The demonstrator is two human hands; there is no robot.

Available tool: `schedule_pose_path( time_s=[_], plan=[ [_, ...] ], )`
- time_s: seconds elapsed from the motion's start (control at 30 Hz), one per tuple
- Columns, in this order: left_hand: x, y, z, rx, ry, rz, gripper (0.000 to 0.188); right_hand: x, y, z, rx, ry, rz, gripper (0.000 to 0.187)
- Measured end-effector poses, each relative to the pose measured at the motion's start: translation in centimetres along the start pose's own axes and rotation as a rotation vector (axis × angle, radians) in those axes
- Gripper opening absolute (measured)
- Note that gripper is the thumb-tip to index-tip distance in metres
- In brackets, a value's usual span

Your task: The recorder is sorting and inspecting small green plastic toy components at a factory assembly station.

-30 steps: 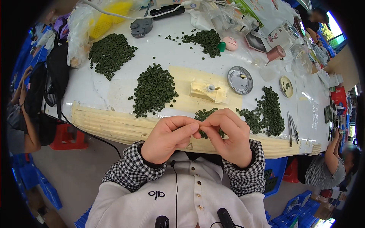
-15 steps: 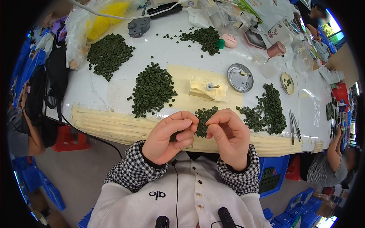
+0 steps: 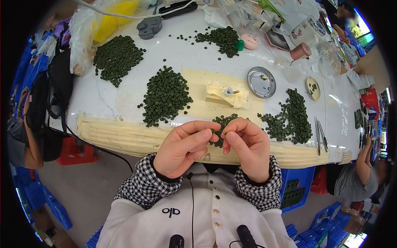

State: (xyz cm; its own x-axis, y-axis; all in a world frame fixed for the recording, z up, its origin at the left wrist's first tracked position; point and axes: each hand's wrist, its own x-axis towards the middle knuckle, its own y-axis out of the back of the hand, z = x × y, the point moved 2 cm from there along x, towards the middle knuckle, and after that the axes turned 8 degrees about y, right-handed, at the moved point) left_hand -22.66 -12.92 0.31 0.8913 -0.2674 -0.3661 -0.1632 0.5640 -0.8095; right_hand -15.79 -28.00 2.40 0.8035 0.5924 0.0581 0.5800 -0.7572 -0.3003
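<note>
My left hand (image 3: 184, 145) and my right hand (image 3: 247, 145) are raised together over the near table edge, fingertips almost meeting. A small dark green ring-shaped piece (image 3: 216, 135) shows between the fingertips; which hand grips it I cannot tell for sure, though both pinch at it. Just behind the hands lies a small heap of the same green pieces (image 3: 224, 122). A larger heap (image 3: 165, 96) sits to the left on the white table (image 3: 124, 99), and another heap (image 3: 291, 120) lies to the right.
A cream block with a metal pin (image 3: 226, 94) stands on a beige mat beyond the hands. A round metal lid (image 3: 261, 82), tweezers (image 3: 320, 134), more green heaps (image 3: 116, 58) and plastic bags (image 3: 89, 29) lie around. People sit at the left and right table ends.
Both hands have stayed together at the table edge, with the fingers shifting slightly around the small green piece; the view has tilted a little.
</note>
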Motion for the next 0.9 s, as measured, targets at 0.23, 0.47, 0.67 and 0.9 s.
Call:
schedule_pose_path(
  time_s=[0.23, 0.47, 0.67, 0.9],
  plan=[
    [-0.1, -0.3, 0.1, 0.021, -0.021, 0.022, 0.023, -0.2, -0.4, 0.1, -0.241, 0.18, 0.053, 0.01],
    [-0.1, 0.0, 0.0, 0.044, -0.036, 0.01, 0.022, 0.0, -1.0, -0.5, -0.521, 0.367, 0.12, 0.009],
    [-0.3, -0.1, -0.4, 0.052, -0.021, 0.038, 0.02, 0.3, -1.5, -1.0, -0.774, 0.54, 0.103, 0.014],
    [-0.4, -0.2, -0.3, 0.017, 0.042, 0.08, 0.018, 0.1, -1.6, -0.7, -0.92, 0.714, 0.061, 0.025]
  ],
)
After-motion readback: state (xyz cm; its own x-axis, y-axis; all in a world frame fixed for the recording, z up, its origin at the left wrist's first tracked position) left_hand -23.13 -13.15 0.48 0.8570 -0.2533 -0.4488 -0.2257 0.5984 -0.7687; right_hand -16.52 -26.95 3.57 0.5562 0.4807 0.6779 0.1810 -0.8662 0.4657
